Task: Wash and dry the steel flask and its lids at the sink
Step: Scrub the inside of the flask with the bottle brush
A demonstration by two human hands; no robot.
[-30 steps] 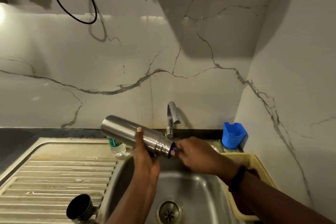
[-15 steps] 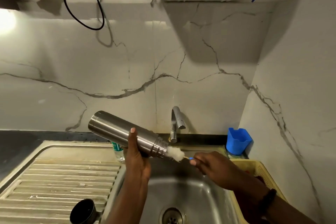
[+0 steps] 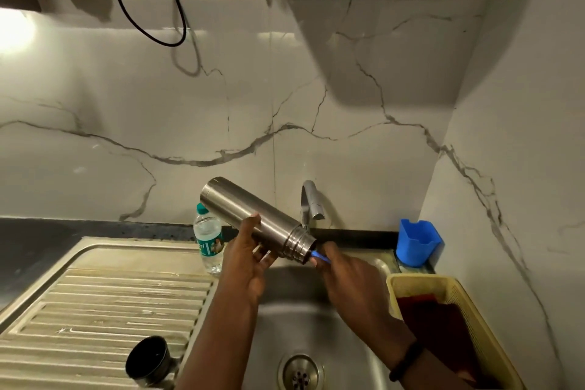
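The left hand [image 3: 250, 258] holds the steel flask [image 3: 256, 220] over the sink [image 3: 364, 342], its grip clamped around the flask's lower body, thumb on top. The flask lies tilted, base up and to the far left, threaded mouth down toward the right. The right hand [image 3: 346, 275] sits just at that mouth, fingers closed on a blue brush handle [image 3: 319, 256] that goes into the opening (the bristles are hidden inside). A dark band circles the right wrist.

Behind the flask stands the tap [image 3: 310, 203], and to its left a small plastic water bottle [image 3: 209, 241] stands upright on the desk edge. A dark lid [image 3: 147, 361] lies on the ribbed drainboard [image 3: 95, 304] at the near left. To the far right a blue cup [image 3: 416, 242] sits in the corner, with a yellow basket [image 3: 456, 298] nearer.
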